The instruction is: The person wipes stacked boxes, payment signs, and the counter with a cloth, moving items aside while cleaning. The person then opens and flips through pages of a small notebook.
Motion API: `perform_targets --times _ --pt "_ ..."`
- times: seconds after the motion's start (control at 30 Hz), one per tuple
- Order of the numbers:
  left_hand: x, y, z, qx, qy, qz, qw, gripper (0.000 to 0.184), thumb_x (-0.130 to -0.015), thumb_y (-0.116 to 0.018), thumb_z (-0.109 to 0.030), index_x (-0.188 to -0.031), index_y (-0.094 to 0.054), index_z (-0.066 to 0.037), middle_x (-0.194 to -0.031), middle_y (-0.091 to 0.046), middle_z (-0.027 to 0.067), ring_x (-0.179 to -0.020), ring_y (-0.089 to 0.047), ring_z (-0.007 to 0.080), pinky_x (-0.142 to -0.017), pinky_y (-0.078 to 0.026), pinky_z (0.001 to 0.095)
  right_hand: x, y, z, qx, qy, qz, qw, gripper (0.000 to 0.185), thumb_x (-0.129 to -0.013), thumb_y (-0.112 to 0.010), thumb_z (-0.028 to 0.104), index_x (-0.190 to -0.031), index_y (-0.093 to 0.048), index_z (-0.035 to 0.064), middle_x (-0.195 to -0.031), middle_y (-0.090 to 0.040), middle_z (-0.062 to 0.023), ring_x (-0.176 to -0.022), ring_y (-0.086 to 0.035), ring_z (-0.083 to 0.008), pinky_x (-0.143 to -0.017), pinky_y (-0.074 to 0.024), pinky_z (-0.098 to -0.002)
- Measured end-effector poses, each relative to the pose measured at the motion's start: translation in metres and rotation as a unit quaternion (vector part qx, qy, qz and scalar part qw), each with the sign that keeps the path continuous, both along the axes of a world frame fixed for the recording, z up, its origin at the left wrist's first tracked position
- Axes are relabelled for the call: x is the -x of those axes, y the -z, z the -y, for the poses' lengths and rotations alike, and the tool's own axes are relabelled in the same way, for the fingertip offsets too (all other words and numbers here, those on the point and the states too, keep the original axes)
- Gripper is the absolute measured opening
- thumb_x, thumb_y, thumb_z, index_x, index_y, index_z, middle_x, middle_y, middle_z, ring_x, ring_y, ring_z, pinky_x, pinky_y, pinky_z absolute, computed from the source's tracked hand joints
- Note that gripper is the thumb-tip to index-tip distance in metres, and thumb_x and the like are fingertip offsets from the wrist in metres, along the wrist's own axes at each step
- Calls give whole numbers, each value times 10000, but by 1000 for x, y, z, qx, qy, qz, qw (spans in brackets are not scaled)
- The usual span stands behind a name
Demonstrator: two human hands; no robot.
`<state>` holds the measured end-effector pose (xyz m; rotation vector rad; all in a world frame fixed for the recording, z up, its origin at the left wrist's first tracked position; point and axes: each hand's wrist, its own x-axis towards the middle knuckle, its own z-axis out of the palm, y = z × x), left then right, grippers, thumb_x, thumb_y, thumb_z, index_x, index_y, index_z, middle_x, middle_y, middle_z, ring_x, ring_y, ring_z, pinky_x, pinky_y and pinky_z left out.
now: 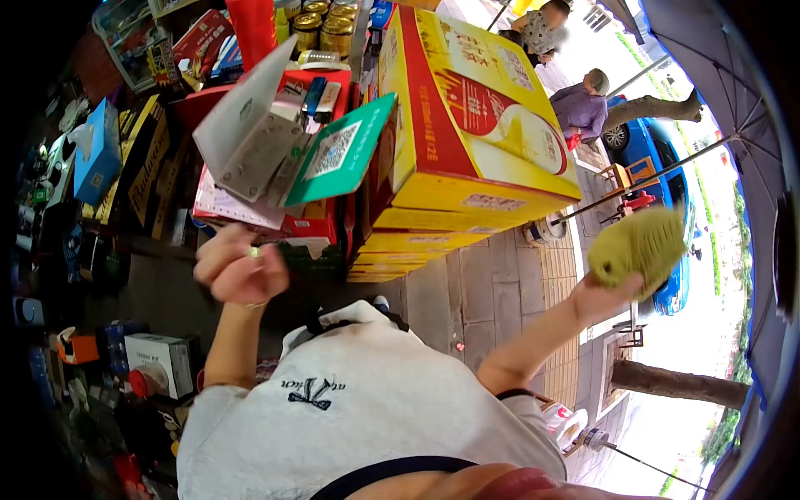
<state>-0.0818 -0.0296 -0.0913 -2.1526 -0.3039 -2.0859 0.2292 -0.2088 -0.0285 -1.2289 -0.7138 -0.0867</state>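
My left hand [242, 265] is raised in front of my chest with its fingers curled together. A small shiny greenish spot shows at the fingers; I cannot tell whether it is a ring or something held. Just beyond that hand stand a white stand-like box [254, 150] and a green card with a QR code [343, 152], over a red box. Out to the right, my right hand [610, 293] grips a yellow-green ribbed cloth bundle [637, 250], slightly blurred, with a dark spot on its near side.
Stacked yellow and red cartons [475, 108] rise right of the card. Gold cans [336, 35] stand at the back. A blue tissue box [97, 152] sits at left. Beyond the paving [492, 308] are two people, a wooden chair [631, 172] and a blue car [662, 142].
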Motion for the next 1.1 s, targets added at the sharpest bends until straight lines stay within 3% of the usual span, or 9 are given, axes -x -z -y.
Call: perform_targets --times 0.03,0.1,0.2,0.33,0.53,0.6,0.63,0.77,1.1 --pt "-20 -10 6 2 48 -17 999 335 -732 -597 -46 -986 -384 -93 -961 -396 97 -852 -491 239 -746 -448 345 2 -10 -11 240 -18 91 966 364 -833 -507 266 -1123 -512 46 -1084 -535 -133 -1030 -492 -294 -926 -355 -424" --pt "-57 -1 16 73 137 -41 987 411 -705 -619 -112 -1024 -361 -89 -1096 -373 170 -1035 -415 340 -867 -392 446 30 -37 -67 228 -33 425 875 300 -817 -523 215 -1065 -565 52 -1045 -576 -118 -1031 -501 -303 -929 -342 -427" --pt "-98 8 36 99 178 -27 979 535 -643 -671 -97 -1055 -331 -79 -1266 -218 284 -1143 -307 494 -935 -305 537 35 -48 -80 283 -16 508 813 334 -797 -528 221 -1107 -557 98 -1155 -527 -96 -1085 -468 -309 -937 -324 -433" --pt "-111 14 56 172 175 -20 969 581 -627 -679 -76 -1069 -303 -102 -1282 -179 293 -1172 -242 520 -960 -243 561 38 -50 -77 291 -13 532 795 363 -781 -539 224 -1137 -551 153 -1225 -482 -67 -1139 -432 -291 -952 -303 -437" --pt "-116 33 38 166 136 -32 976 588 -606 -705 -67 -1040 -311 -109 -1222 -247 233 -1180 -241 491 -941 -283 506 41 -82 -83 339 -279 570 694 440 -781 -533 276 -1215 -485 219 -1305 -392 -75 -1196 -364 -291 -975 -259 -467" --pt "-121 31 29 127 114 25 985 585 -613 -726 -78 -1024 -311 -99 -1192 -246 224 -1123 -313 450 -885 -335 462 50 -90 -89 349 -304 581 669 453 -796 -514 294 -1240 -452 229 -1331 -352 -77 -1217 -330 -300 -985 -232 -486" --pt "-115 21 29 125 3 -23 992 617 -634 -749 -116 -1015 -269 -42 -1054 -355 212 -908 -474 344 -701 -422 395 53 -91 -93 358 -327 597 639 467 -810 -495 312 -1265 -420 239 -1357 -311 -80 -1239 -296 -310 -995 -206 -504" --pt "-112 30 19 206 23 -103 973 670 -665 -753 -197 -953 -197 41 -706 -433 123 -465 -452 234 -389 -346 321 45 -89 -125 350 -376 582 631 518 -848 -409 403 -1328 -299 241 -1391 -231 -114 -1281 -197 -326 -1012 -134 -533" --pt "-113 37 21 242 27 -93 965 597 -713 -706 -284 -876 -230 38 -658 -459 120 -457 -494 237 -373 -370 317 15 -84 -212 346 -388 536 665 641 -841 -400 469 -1343 -239 104 -1393 -231 -99 -1292 -187 -262 -1052 -85 -428"
